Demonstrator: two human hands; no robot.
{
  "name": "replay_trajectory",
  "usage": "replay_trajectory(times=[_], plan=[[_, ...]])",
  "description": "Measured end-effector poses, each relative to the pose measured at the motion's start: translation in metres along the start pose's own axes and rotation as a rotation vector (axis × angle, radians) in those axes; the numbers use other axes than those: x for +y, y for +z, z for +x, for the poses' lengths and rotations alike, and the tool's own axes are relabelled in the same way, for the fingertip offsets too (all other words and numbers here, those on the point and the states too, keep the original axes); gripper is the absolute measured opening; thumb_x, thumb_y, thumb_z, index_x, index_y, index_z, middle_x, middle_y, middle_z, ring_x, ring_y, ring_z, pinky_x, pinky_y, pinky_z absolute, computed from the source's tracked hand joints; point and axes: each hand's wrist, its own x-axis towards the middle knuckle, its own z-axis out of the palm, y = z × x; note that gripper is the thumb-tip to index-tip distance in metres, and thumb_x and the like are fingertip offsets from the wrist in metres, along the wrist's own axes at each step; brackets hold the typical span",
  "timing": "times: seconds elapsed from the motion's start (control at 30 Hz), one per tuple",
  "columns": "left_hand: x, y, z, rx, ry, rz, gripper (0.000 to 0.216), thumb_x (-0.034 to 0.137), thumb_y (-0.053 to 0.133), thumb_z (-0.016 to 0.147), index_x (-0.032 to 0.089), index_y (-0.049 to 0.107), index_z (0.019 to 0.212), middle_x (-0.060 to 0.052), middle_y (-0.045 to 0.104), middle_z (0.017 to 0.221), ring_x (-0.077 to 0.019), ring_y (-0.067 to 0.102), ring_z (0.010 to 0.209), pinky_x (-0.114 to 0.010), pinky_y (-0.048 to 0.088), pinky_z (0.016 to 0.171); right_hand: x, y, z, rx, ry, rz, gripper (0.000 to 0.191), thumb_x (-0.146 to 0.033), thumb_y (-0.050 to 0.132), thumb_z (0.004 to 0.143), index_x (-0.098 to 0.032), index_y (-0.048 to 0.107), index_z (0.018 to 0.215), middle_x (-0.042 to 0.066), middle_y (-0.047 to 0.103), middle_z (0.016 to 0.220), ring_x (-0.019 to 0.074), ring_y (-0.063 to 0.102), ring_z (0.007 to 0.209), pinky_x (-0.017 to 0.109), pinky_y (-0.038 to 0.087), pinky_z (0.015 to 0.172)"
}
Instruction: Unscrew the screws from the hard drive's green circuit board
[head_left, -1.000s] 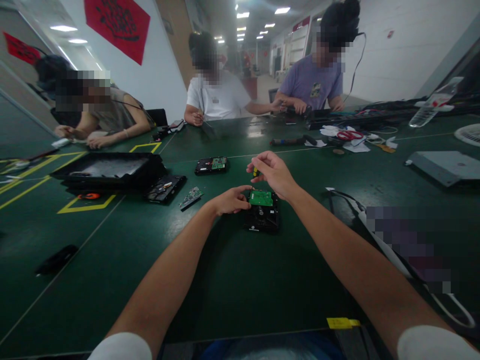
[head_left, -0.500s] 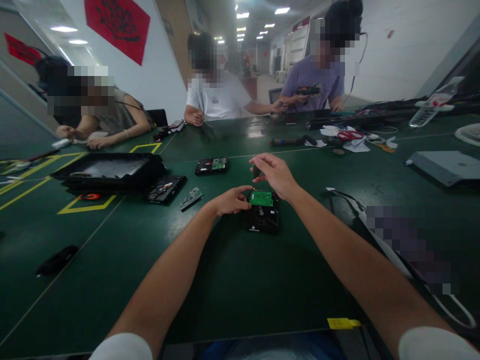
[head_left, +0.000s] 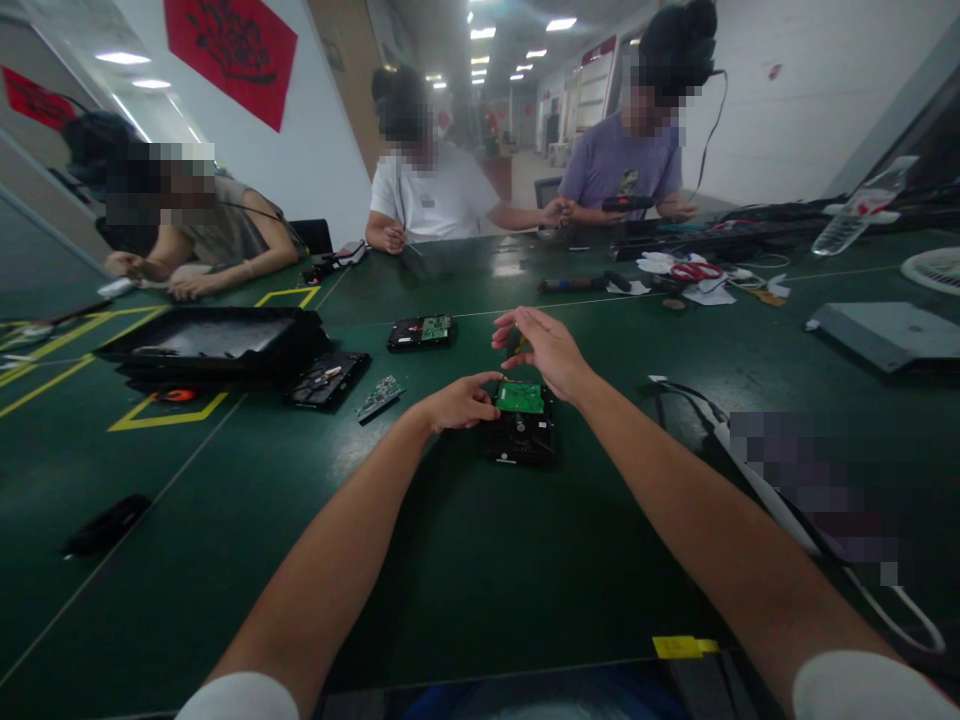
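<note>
A black hard drive [head_left: 520,442] with a green circuit board [head_left: 520,398] on its upper face lies in front of me. My left hand [head_left: 469,402] grips its left side, index finger at the far left corner and thumb at the near part of the board. Above the far edge of the board, my right hand [head_left: 541,345] has its fingers curled round a screwdriver [head_left: 516,343] with a dark and yellow handle. The handle stands roughly upright, and its tip is too small to make out.
Another hard drive [head_left: 420,332] and a loose circuit board [head_left: 381,398] lie to the left. Beyond them are a third drive [head_left: 328,380] and a black tray [head_left: 210,335]. A grey box [head_left: 892,335] and cables are on the right. Several people sit across the table.
My right hand has turned slightly round the screwdriver, and more of its yellow part shows. My left hand stays on the hard drive. The view has shifted a little.
</note>
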Motion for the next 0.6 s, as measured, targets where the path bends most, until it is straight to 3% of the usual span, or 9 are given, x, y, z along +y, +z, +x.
replay_trajectory(times=[0.23,0.4,0.6], plan=[[-0.0005,0.0001,0.0003,0.004,0.016,0.008,0.078,0.022,0.074,0.082,0.02,0.041,0.152,0.009,0.052,0.069,-0.0063,0.043,0.045,-0.018,0.025,0.042,0.003,-0.0008,0.0022,0.027,-0.003,0.019,0.036,-0.06,0.064,0.094,-0.023,0.061,0.095,0.004,0.071,0.094,0.0177,0.069,0.086,0.027,0.06,0.06],[-0.0018,0.0002,0.0014,0.007,0.009,-0.004,0.079,0.023,0.075,0.081,0.02,0.041,0.152,0.009,0.053,0.07,-0.0057,0.044,0.045,-0.017,0.026,0.042,0.0044,-0.0016,0.0033,0.04,-0.047,-0.053,0.04,-0.058,0.077,0.084,-0.024,0.059,0.095,0.001,0.067,0.085,0.0165,0.066,0.082,0.022,0.056,0.052],[-0.0008,0.0002,0.0002,0.004,0.015,0.017,0.077,0.02,0.073,0.082,0.02,0.041,0.152,0.008,0.052,0.071,-0.0058,0.043,0.046,-0.017,0.026,0.042,0.0004,0.0001,0.001,0.01,-0.037,-0.057,0.035,-0.058,0.064,0.094,-0.022,0.068,0.091,0.005,0.069,0.091,0.0171,0.067,0.087,0.024,0.059,0.059]])
